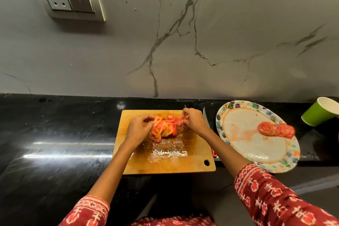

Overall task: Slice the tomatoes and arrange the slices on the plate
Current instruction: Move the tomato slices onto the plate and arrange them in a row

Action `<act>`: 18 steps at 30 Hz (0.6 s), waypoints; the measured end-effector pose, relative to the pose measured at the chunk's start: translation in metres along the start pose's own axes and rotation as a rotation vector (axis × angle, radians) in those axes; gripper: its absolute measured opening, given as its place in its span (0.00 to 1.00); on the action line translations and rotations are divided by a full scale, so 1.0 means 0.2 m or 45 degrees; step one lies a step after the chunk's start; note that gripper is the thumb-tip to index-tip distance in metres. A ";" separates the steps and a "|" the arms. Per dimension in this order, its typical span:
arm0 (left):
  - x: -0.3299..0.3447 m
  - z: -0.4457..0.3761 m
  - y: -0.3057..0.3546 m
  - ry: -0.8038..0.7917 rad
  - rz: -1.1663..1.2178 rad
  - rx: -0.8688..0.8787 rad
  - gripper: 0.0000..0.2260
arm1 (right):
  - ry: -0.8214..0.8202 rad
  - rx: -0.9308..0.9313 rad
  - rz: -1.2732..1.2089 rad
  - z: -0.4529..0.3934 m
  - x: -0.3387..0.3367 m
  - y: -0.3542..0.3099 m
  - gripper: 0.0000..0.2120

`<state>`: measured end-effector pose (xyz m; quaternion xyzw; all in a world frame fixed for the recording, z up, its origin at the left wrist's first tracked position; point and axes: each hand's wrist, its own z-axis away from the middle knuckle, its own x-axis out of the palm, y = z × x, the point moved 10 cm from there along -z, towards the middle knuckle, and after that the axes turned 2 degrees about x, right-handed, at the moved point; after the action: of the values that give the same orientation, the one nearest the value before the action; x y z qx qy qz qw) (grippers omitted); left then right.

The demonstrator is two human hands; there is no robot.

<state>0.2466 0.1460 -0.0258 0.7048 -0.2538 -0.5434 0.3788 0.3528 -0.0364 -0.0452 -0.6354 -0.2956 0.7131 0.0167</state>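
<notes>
Both hands (139, 126) seemingly pinching limp, wet red-green tomato slices (162, 129) on board (165, 163).

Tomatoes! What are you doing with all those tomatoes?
A person is gathering a pile of tomato slices on the wet cutting board. The left hand and the right hand both pinch at the pile from either side. A row of slices already lies on the flowery plate to the right. The knife rests on the counter between board and plate, and a green cup stands further right.
</notes>
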 end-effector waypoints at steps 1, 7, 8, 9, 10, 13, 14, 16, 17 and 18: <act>0.00 -0.01 0.01 0.000 0.000 0.004 0.10 | 0.003 -0.004 0.015 0.00 0.00 0.00 0.04; -0.03 -0.05 0.05 0.016 0.040 0.031 0.09 | -0.061 -0.029 -0.181 -0.03 -0.07 -0.05 0.05; -0.02 -0.06 0.07 0.003 0.056 0.051 0.10 | -0.091 -0.060 -0.241 -0.04 -0.10 -0.09 0.05; -0.02 -0.06 0.09 -0.017 0.072 0.075 0.10 | -0.137 -0.098 -0.285 -0.04 -0.13 -0.14 0.05; -0.01 -0.07 0.12 -0.045 0.081 0.098 0.11 | -0.205 -0.144 -0.324 -0.05 -0.14 -0.20 0.04; 0.02 -0.09 0.19 -0.109 0.072 0.161 0.13 | -0.429 -0.246 -0.417 -0.04 -0.12 -0.36 0.05; 0.02 -0.09 0.21 -0.110 0.060 0.170 0.12 | -0.461 -0.262 -0.433 -0.04 -0.12 -0.39 0.05; 0.03 -0.10 0.22 -0.095 0.033 0.178 0.10 | -0.478 -0.270 -0.469 -0.05 -0.10 -0.42 0.04; 0.03 -0.10 0.22 -0.081 0.017 0.179 0.10 | -0.480 -0.272 -0.486 -0.05 -0.10 -0.43 0.04; 0.03 -0.11 0.22 -0.070 0.002 0.174 0.09 | -0.483 -0.276 -0.497 -0.05 -0.09 -0.43 0.03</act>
<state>0.2712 0.1221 0.0094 0.7137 -0.3010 -0.5437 0.3231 0.3346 0.0310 0.0099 -0.4198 -0.4846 0.7668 0.0298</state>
